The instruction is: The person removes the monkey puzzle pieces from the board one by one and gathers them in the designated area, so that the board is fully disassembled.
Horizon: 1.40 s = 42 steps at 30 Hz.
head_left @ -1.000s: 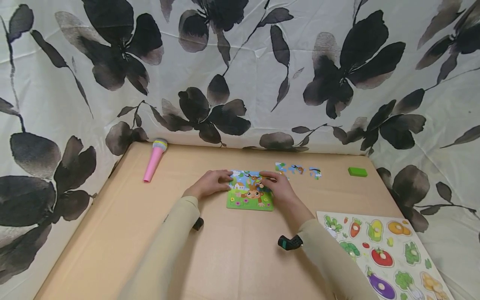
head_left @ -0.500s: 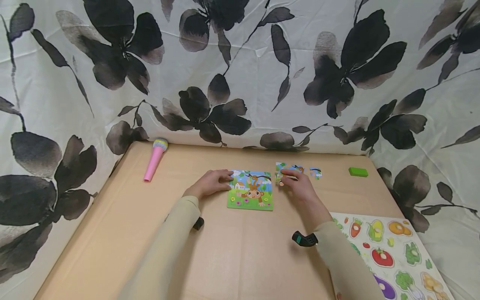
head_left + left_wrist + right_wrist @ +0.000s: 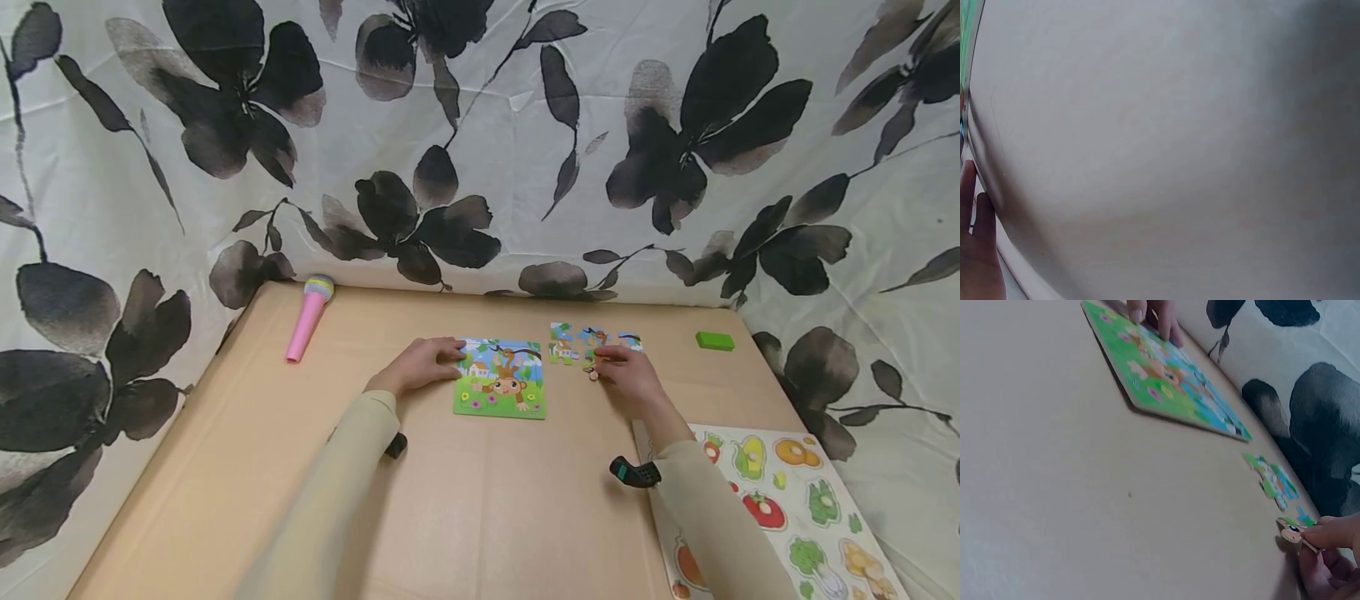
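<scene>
A square jigsaw board [image 3: 498, 392] with a monkey picture lies mid-table. My left hand [image 3: 420, 367] rests at its left edge, its fingertips touching the board's rim and surface, as the right wrist view shows. To the right of the board my right hand [image 3: 633, 382] pinches a small jigsaw piece [image 3: 1291, 534] with part of a monkey face, between thumb and fingers, just above the table. Close to that hand are loose or joined puzzle pieces [image 3: 562, 344] in blue and green. The left wrist view shows mostly bare table and a bit of the left fingers [image 3: 984, 219].
A pink toy microphone [image 3: 306, 325] lies at the far left. Near the back right sits a green block [image 3: 715, 341]. A sheet with vegetable pictures [image 3: 798, 492] lies at front right, partly under the right forearm. A floral cloth [image 3: 480, 150] hangs behind the table.
From the board's upper right corner my right hand has moved right, carrying the monkey-face jigsaw piece to the loose pieces. The left hand and board have stayed put.
</scene>
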Motion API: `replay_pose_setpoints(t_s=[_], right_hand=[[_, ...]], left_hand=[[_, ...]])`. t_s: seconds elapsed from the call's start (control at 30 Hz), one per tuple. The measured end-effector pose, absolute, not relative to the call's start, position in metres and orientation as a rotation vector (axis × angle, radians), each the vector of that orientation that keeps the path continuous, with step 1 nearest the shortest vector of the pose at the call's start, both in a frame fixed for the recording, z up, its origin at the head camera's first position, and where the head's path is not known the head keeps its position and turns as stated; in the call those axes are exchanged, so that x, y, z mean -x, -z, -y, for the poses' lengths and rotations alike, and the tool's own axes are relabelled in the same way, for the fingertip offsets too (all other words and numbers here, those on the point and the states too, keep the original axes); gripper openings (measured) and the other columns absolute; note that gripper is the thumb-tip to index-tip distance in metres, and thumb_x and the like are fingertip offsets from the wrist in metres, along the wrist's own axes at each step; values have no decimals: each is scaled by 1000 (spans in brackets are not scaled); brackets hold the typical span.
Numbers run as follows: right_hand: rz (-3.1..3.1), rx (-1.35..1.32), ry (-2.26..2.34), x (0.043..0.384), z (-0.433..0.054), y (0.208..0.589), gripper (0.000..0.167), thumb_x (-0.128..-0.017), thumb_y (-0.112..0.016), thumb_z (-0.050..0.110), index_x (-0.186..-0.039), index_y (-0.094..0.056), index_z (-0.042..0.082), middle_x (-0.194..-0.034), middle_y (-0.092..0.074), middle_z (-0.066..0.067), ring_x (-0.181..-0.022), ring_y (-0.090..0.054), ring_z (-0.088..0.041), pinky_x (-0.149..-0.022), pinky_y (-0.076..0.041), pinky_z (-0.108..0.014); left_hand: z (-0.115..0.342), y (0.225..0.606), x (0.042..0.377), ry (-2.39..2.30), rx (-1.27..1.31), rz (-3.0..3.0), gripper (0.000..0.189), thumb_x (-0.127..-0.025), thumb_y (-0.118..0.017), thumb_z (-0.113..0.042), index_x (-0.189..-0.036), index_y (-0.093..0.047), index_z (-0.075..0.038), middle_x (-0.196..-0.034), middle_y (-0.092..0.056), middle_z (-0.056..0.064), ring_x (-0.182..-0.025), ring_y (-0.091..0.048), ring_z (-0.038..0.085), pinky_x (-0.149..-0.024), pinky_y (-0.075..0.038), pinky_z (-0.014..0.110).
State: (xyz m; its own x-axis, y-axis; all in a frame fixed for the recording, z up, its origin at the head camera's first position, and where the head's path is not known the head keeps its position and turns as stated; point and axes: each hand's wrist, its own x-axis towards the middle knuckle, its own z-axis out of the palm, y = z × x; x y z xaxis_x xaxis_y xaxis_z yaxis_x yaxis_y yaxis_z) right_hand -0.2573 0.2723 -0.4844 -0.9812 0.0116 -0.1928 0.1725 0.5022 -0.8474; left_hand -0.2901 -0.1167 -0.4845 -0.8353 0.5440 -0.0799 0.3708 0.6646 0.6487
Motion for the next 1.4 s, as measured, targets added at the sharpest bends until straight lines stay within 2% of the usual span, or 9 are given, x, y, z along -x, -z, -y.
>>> replay_pose_setpoints(t_s=[0.23,0.47,0.73,1.0,1.17,1.4], right_hand=[[-2712,-154,1340,258,-275,484,34,-96,-61,12,-127,-62,0,-123,-63,-20,-112,-58,-33,-92,-47,-40],[-2780,-153,1280,261,-273,486,30,-93,-63,10,-122,-65,0,-113,-65,-19,-101,-58,-32,-83,-46,-35],[-2720,-208,1340,260,-273,486,30,-95,-61,9,-124,-64,0,-121,-58,-18,-104,-55,-30,-88,-47,-40],[-2734,-215,1301,262,-275,490,32,-96,-61,12,-126,-63,0,-114,-62,-18,-105,-56,-31,-90,-46,-42],[-2749,-203,1278,262,-275,491,33,-96,-61,13,-126,-63,0,-109,-64,-18,-101,-57,-32,-87,-47,-42],[-2739,-182,1330,260,-272,487,36,-98,-60,17,-129,-61,0,-119,-63,-20,-108,-57,-34,-94,-46,-46]], left_hand=[[117,485,291,-922,-736,-2619,43,-90,-72,-24,-129,-65,-8,-146,-50,0,-143,-33,20,-118,-23,41],[117,486,292,-916,-744,-2628,43,-90,-72,-25,-128,-66,-8,-146,-50,0,-142,-34,20,-118,-24,41],[117,486,292,-921,-784,-2644,42,-89,-73,-23,-127,-66,-7,-145,-51,2,-141,-37,22,-117,-26,41],[117,486,292,-923,-765,-2633,43,-89,-72,-24,-128,-66,-7,-146,-50,2,-141,-36,22,-117,-25,41],[117,486,292,-924,-760,-2635,43,-89,-72,-24,-128,-66,-7,-146,-51,2,-141,-36,22,-117,-26,40],[117,486,291,-919,-759,-2637,43,-89,-72,-24,-128,-66,-7,-146,-50,2,-142,-36,22,-118,-25,41]])
